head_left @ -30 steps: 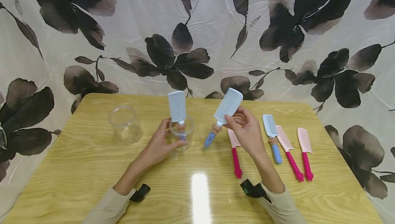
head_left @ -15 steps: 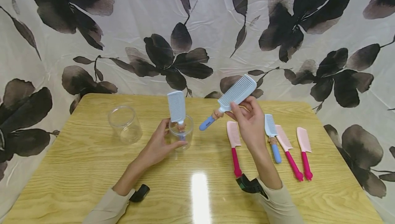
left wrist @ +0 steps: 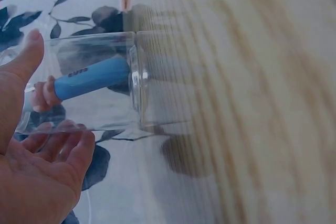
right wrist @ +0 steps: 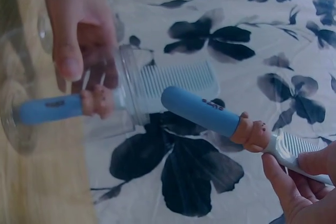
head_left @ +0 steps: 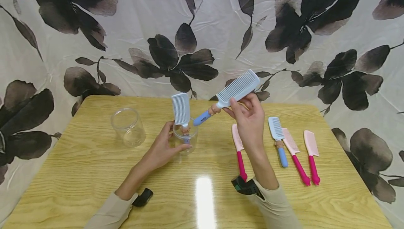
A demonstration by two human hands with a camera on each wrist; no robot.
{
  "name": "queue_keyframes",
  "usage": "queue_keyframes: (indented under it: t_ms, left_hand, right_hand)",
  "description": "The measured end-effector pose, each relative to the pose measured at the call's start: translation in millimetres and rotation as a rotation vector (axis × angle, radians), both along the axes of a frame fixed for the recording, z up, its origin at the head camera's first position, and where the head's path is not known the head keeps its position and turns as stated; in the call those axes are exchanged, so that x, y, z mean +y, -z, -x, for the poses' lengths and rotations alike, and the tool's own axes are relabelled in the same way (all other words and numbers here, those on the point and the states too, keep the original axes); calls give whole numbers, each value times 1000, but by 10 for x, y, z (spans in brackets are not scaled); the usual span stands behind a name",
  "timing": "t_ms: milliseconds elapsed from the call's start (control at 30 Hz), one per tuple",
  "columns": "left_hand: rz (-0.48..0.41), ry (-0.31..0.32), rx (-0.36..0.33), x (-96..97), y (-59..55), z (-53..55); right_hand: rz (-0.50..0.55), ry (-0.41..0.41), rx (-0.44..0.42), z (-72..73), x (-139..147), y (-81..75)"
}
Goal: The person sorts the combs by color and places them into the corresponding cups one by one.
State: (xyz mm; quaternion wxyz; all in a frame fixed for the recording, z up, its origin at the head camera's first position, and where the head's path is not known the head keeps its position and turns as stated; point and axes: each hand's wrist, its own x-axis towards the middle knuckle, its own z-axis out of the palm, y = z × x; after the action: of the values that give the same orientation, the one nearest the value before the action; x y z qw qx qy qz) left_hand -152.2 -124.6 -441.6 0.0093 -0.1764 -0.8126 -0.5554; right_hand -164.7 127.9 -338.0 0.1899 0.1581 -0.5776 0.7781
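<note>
My left hand (head_left: 164,147) curls round a clear plastic jar (head_left: 193,141) standing on the table. Inside the jar leans a light blue comb (head_left: 181,109), handle down and teeth part above the rim; the left wrist view shows its blue handle (left wrist: 92,78) through the wall. My right hand (head_left: 249,120) pinches a second light blue comb (head_left: 238,88) near the base of its teeth. That comb tilts, its blue handle (right wrist: 199,111) pointing down-left with the end right at the jar's rim. Both combs carry a small brown figure at the neck.
Another clear jar (head_left: 128,129) stands at the left. On the right of the table lie a light blue comb (head_left: 278,141) and pink combs with magenta handles, one (head_left: 241,162) partly behind my right wrist. A patterned cloth (head_left: 202,39) hangs behind the table.
My right hand has lifted its comb, turned it nearer to level, then carried it left so the handle end meets the jar's rim. The left hand and jar have stayed put.
</note>
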Motion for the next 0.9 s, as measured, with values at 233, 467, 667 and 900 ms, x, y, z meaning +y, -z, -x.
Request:
queue_keyframes:
  t_ms: [233,467,667,900]
  left_hand:
    - [9,-11,-3,4,-3,-5]
    - [16,-8,4,7,-13,-7]
    - [18,-9,10,1,-26,-1]
    - [16,-11,13,8,-17,-9]
  right_hand:
    - [-9,-53,-30,34,-167,63]
    - [-86,-83,-53,46,-311,154]
    - [-160,-102,-51,46,-431,226]
    - [-256,-102,-58,31,-497,300]
